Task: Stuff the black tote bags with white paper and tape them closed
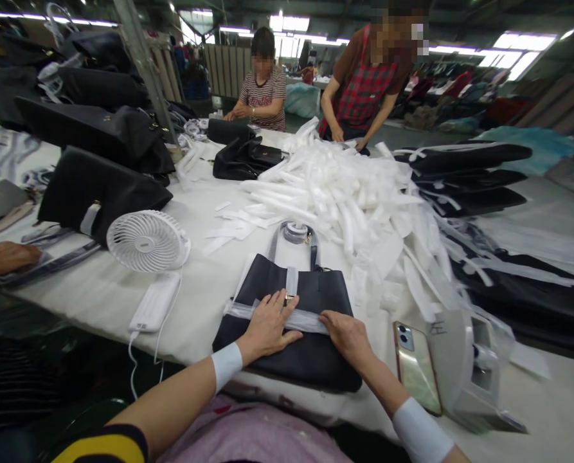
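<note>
A black handbag (310, 289) lies flat on the white table (98, 289) in front of me, its straps wrapped in white foam. A translucent white strip (306, 319) runs across the bag's middle. My left hand (270, 325) rests flat on the bag with fingers spread, pressing the strip's left part near a small gold clasp. My right hand (347, 334) lies on the strip's right end, fingers curled down onto it. Both wrists wear white bands.
A small white fan (148, 240) and power bank (155, 302) sit left of the bag. A phone (416, 366) and tape dispenser (470, 366) lie right. A heap of white foam strips (354, 199) fills the middle. Black bags (98, 186) stack left and right. Two people work at the far side; another hand (4, 257) rests at left.
</note>
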Demonstrator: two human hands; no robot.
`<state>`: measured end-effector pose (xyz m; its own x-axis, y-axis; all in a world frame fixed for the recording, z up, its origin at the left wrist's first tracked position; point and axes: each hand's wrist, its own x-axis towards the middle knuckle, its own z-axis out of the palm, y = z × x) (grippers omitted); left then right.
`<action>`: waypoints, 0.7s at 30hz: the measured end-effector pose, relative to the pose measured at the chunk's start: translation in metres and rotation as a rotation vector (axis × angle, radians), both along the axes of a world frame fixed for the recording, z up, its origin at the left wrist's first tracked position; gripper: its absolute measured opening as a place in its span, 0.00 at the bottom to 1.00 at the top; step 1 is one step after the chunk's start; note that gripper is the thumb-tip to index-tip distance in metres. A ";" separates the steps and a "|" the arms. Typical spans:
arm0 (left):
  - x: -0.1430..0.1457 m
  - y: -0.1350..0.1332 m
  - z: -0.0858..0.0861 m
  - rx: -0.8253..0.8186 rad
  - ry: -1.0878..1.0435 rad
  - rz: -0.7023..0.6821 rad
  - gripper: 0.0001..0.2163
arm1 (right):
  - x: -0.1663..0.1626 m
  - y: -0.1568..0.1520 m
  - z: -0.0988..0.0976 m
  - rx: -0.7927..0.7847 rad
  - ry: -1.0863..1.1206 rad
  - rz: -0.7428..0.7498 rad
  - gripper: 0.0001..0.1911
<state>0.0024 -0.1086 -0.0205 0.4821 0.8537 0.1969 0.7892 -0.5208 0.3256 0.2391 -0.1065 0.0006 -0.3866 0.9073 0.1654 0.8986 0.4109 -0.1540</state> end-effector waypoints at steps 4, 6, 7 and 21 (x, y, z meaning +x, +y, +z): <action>0.000 0.000 0.001 0.006 0.018 -0.030 0.33 | 0.001 -0.001 -0.011 0.016 0.049 -0.034 0.16; -0.001 0.000 0.002 0.006 0.044 -0.055 0.30 | 0.001 -0.001 -0.013 0.020 0.050 -0.042 0.17; -0.002 -0.001 0.003 0.008 0.059 -0.069 0.29 | 0.000 -0.002 -0.014 0.024 0.047 -0.044 0.17; 0.030 -0.010 -0.005 0.119 0.125 -0.392 0.24 | 0.003 -0.004 -0.015 0.033 0.161 -0.020 0.14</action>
